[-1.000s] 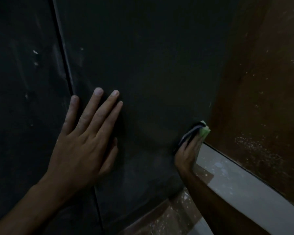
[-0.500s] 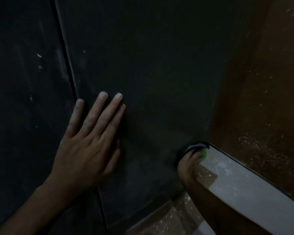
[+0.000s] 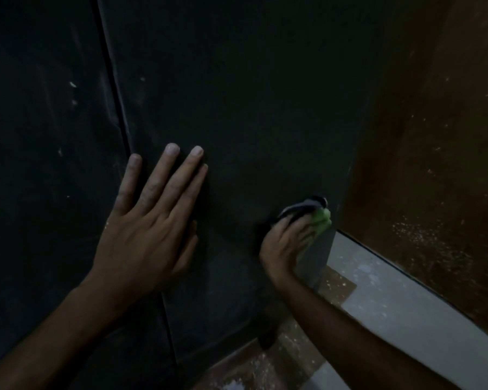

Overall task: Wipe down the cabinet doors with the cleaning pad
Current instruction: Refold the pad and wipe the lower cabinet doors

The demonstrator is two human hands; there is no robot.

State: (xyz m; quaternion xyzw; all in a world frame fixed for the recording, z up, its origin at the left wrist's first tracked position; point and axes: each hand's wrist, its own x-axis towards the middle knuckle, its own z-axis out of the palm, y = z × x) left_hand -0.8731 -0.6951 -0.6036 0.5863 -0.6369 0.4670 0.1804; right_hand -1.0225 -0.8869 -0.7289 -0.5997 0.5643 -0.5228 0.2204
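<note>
Two dark cabinet doors fill the view: a left door [image 3: 40, 164] and a right door [image 3: 251, 108], split by a thin vertical gap. My left hand [image 3: 147, 220] lies flat on the right door beside the gap, fingers straight and pointing up. My right hand [image 3: 288, 243] grips a green cleaning pad [image 3: 320, 219] with a dark, white-edged face and presses it against the right door's lower right edge. My fingers cover most of the pad.
A brown speckled wall [image 3: 434, 164] stands right of the cabinet. A white baseboard strip [image 3: 406, 305] runs along its foot. Speckled brown floor [image 3: 265, 367] shows below the doors.
My right hand dropped with the pad along the door's right edge, then came back up. My left hand stayed flat on the door.
</note>
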